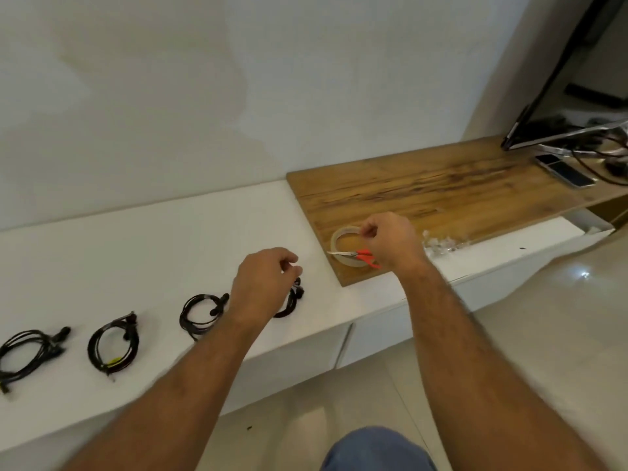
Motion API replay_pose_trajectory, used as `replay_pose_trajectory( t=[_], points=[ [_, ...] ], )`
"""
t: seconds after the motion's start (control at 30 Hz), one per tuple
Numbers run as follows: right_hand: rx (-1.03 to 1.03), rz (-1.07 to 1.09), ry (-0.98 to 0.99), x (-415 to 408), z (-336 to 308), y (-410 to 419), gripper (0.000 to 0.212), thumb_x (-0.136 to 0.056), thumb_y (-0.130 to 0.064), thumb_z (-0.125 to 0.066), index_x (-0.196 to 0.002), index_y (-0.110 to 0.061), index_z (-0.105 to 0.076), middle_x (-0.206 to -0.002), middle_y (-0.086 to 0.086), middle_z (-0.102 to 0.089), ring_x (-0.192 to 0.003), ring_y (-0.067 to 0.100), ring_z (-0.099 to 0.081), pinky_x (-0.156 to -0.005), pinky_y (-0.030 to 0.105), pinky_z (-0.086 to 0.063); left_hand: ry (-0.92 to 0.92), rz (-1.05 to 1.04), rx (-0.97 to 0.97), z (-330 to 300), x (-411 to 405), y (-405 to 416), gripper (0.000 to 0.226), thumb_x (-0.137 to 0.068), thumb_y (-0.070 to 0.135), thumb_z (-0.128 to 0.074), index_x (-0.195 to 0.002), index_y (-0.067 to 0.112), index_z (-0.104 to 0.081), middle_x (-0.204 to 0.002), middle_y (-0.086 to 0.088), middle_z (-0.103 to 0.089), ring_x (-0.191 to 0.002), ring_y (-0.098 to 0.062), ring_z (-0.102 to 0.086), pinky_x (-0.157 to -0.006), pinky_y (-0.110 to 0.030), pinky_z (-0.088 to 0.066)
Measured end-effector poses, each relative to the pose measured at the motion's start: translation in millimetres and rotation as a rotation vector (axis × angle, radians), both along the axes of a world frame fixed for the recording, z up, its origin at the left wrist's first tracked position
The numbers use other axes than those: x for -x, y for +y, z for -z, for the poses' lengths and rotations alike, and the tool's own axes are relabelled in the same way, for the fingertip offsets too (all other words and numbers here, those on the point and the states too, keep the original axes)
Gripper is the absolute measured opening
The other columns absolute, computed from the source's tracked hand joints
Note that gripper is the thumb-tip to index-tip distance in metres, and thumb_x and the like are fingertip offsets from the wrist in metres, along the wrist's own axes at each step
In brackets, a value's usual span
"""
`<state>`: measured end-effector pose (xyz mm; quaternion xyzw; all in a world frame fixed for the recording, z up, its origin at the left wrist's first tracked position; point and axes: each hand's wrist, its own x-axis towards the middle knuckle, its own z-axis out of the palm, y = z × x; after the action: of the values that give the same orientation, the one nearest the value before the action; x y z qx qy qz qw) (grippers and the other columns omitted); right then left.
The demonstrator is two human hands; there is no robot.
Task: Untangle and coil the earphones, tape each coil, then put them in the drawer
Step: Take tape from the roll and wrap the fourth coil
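Four black earphone coils lie in a row on the white counter (142, 239): one at the far left (25, 355), a second (114, 345), a third (198, 312), and a fourth (292, 300) partly hidden under my left hand (263, 283). That hand hovers just over the fourth coil with thumb and forefinger pinched; I cannot tell what, if anything, is between them. My right hand (390, 241) is over the clear tape roll (339, 234), fingertips pinched at its far rim. Red-handled scissors (353, 254) lie across the roll, handles half under my palm.
The tape roll sits on a wooden board (441, 185). Crumpled clear plastic (441, 246) lies at the board's front edge. A monitor (560, 96), a phone (564, 169) and cables are at the far right. White drawer fronts (380, 338) are shut below the counter.
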<state>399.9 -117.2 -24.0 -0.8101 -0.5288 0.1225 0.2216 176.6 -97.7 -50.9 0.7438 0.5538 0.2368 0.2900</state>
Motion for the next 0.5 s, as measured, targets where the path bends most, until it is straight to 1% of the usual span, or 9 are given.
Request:
replay_pose_trajectory(
  t=[0.07, 0.1, 0.2, 0.27, 0.37, 0.43, 0.5],
  points=[
    [0.081, -0.056, -0.044, -8, 1, 0, 0.02, -0.087, -0.009, -0.064, -0.094, -0.024, -0.074, -0.098, -0.002, -0.071, -0.086, 0.015, -0.064, -0.073, 0.03, -0.055, -0.006, 0.012, 0.03, 4, -19, 5, 0.023, -0.088, 0.026, -0.066, -0.111, 0.02, -0.069, -0.09, 0.01, -0.066, -0.079, -0.007, -0.059, -0.07, -0.018, -0.04],
    [0.121, -0.092, -0.064, -11, 2, 0, 0.018, -0.087, -0.01, -0.066, -0.095, -0.024, -0.074, -0.099, -0.002, -0.071, -0.087, 0.014, -0.063, -0.074, 0.031, -0.056, -0.004, 0.014, 0.043, 6, -28, 7, 0.025, -0.088, 0.025, -0.067, -0.112, 0.018, -0.069, -0.092, 0.008, -0.067, -0.078, -0.008, -0.06, -0.07, -0.018, -0.042],
    [0.197, -0.188, -0.127, -15, 5, -1, 0.014, -0.085, -0.019, -0.073, -0.098, -0.025, -0.073, -0.099, -0.004, -0.069, -0.089, 0.013, -0.062, -0.075, 0.032, -0.056, 0.024, 0.032, 0.074, 11, -52, 14, 0.034, -0.086, 0.024, -0.069, -0.118, 0.015, -0.066, -0.1, 0.003, -0.069, -0.089, -0.016, -0.063, -0.081, -0.028, -0.051],
    [0.209, -0.219, -0.152, -19, 6, -1, 0.018, -0.084, -0.023, -0.074, -0.101, -0.026, -0.072, -0.101, -0.005, -0.069, -0.091, 0.012, -0.062, -0.079, 0.034, -0.057, 0.053, 0.044, 0.081, 14, -67, 18, 0.034, -0.085, 0.024, -0.07, -0.117, 0.015, -0.065, -0.103, 0.0, -0.068, -0.096, -0.019, -0.063, -0.084, -0.031, -0.051],
    [0.208, -0.253, -0.163, -24, 8, -1, 0.023, -0.083, -0.029, -0.076, -0.105, -0.026, -0.071, -0.103, -0.007, -0.069, -0.092, 0.012, -0.062, -0.081, 0.034, -0.057, 0.065, 0.041, 0.092, 18, -82, 24, 0.027, -0.083, 0.022, -0.07, -0.11, 0.018, -0.068, -0.1, -0.001, -0.069, -0.097, -0.024, -0.064, -0.082, -0.034, -0.053],
    [0.199, -0.277, -0.167, -28, 11, -2, 0.028, -0.083, -0.032, -0.076, -0.11, -0.027, -0.07, -0.105, -0.007, -0.069, -0.093, 0.011, -0.062, -0.08, 0.033, -0.056, 0.075, 0.039, 0.112, 22, -88, 25, 0.03, -0.082, 0.024, -0.072, -0.111, 0.019, -0.067, -0.102, -0.002, -0.069, -0.097, -0.024, -0.063, -0.081, -0.033, -0.052],
    [0.19, -0.294, -0.178, -30, 14, -3, 0.034, -0.084, -0.033, -0.075, -0.116, -0.028, -0.067, -0.107, -0.008, -0.069, -0.092, 0.011, -0.061, -0.079, 0.032, -0.055, 0.059, 0.021, 0.126, 25, -90, 26, 0.032, -0.08, 0.029, -0.075, -0.108, 0.02, -0.066, -0.1, -0.001, -0.069, -0.094, -0.021, -0.063, -0.076, -0.031, -0.049]
  ],
)
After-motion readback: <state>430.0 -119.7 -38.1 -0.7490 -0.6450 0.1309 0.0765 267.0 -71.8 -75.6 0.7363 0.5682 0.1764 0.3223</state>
